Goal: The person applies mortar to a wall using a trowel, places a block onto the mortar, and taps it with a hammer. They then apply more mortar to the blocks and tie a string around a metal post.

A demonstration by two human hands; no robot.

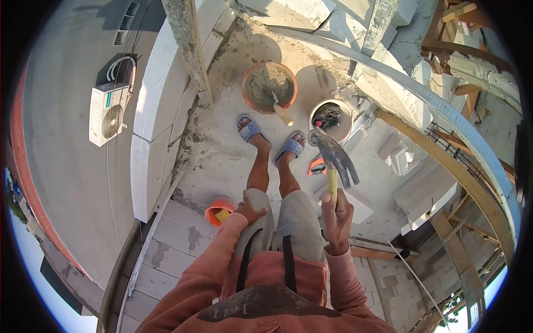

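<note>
My right hand [336,219] is wrapped round the yellow handle of a claw hammer [332,177], held upright in front of my right knee. Its grey head, smeared with dried mortar, points away from me, with the claw to the right. My left hand [251,211] lies on the grey shorts [300,222] at my left knee, fingers apart and nothing in them. Just left of it stands a small orange bucket [214,213] with something yellow inside. Ahead of my feet is a round tub [247,91] of wet mortar, a wooden-handled tool [283,115] leaning in it.
A pale bucket [351,119] with dark contents stands right of the tub. An orange-handled tool [317,166] lies near my right foot. White blocks [425,194] lie at right, beside a curved timber [438,152]. A low block wall [150,161] edges the drop at left.
</note>
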